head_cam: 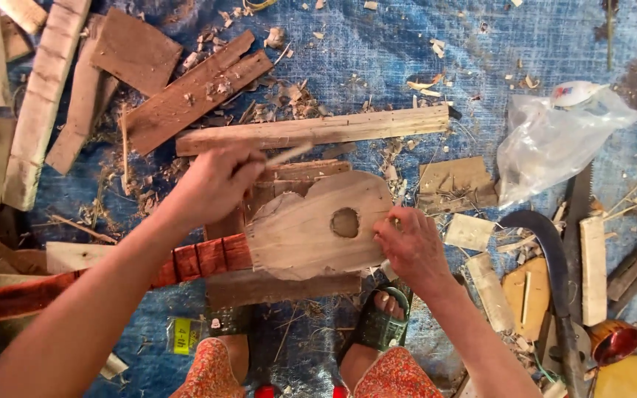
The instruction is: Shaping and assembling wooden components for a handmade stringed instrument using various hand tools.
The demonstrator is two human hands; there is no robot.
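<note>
A small wooden guitar-shaped body [311, 228] with a round sound hole [345, 222] lies flat on a wood block in front of me. A reddish neck [112, 276] runs from it to the left. My left hand [211, 184] hovers over the body's upper left edge, shut on a thin pale stick [289, 153]. My right hand [411, 247] presses on the body's right edge, fingers curled over it.
Planks and offcuts [311, 131] lie on a blue tarp [377, 51] with shavings. A clear plastic bag [554, 140], a curved blade [547, 250], a saw [578, 199] and a small red cup [615, 340] sit at right. My sandalled feet [377, 324] are below.
</note>
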